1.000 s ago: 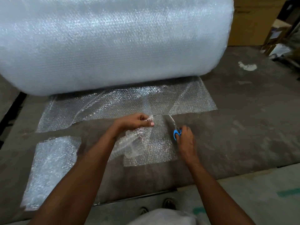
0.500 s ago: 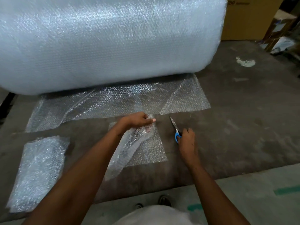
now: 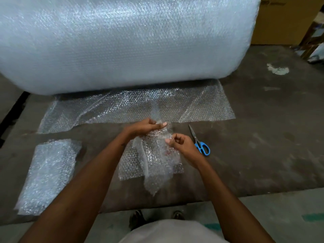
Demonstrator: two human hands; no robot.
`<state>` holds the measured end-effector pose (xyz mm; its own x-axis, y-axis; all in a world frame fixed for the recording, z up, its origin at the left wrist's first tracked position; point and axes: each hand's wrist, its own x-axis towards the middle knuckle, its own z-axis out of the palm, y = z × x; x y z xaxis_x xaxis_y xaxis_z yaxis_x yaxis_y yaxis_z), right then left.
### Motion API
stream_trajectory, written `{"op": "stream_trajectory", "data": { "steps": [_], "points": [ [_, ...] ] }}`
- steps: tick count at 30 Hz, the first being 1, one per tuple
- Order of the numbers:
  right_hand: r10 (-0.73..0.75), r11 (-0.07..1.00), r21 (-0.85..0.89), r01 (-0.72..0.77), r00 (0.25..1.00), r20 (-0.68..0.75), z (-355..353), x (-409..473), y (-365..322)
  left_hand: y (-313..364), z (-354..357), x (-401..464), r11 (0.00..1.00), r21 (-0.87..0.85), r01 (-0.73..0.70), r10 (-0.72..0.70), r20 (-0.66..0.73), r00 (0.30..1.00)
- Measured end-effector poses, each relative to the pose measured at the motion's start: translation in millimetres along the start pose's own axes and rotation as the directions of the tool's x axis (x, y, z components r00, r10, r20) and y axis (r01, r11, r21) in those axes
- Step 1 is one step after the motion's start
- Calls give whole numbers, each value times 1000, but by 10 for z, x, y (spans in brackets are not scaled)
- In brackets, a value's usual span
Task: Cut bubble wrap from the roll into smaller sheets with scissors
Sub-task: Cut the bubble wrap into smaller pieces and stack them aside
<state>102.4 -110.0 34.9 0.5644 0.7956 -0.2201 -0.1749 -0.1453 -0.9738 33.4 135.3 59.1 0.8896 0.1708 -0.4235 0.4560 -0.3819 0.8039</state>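
I am pinching the top edge of the cut sheet (image 3: 154, 155) in both hands, my left hand (image 3: 147, 128) with thumb and fingers closed on its far corner and my right hand (image 3: 180, 142) curled on the near one, lifting it over another sheet just before the roll (image 3: 122, 41), while the scissors (image 3: 199, 141) are lying free beside my right hand. It is feeling near weightless, limp and slippery, so I am judging the edge corners the best hold; the print on the cardboard box (image 3: 280, 20) is too blurred to read

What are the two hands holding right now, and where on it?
Both hands hold one clear cut bubble-wrap sheet by its top edge: left hand grips the far corner, right hand pinches nearer. The blue-handled scissors lie unheld.
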Motion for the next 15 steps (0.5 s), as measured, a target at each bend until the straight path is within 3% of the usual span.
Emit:
{"op": "stream_trajectory", "data": {
  "steps": [4,6,9,12,15],
  "points": [
    [-31,999,25,36,983,-180,25,68,-40,-265,-340,-317,990,101,98,-123,280,952],
    [-6,1000,-15,3,977,-214,24,132,17,-440,-478,-418,996,70,62,-80,285,955],
    [38,996,-73,-58,968,-249,38,226,161,-734,-586,-516,961,-268,64,-31,126,992],
    [90,996,15,-90,947,-307,162,223,225,-944,-656,-600,751,-641,157,-119,102,988],
    [155,988,36,-152,935,-319,285,164,219,-997,-563,-645,673,-722,159,-152,76,986]
  ]
}}
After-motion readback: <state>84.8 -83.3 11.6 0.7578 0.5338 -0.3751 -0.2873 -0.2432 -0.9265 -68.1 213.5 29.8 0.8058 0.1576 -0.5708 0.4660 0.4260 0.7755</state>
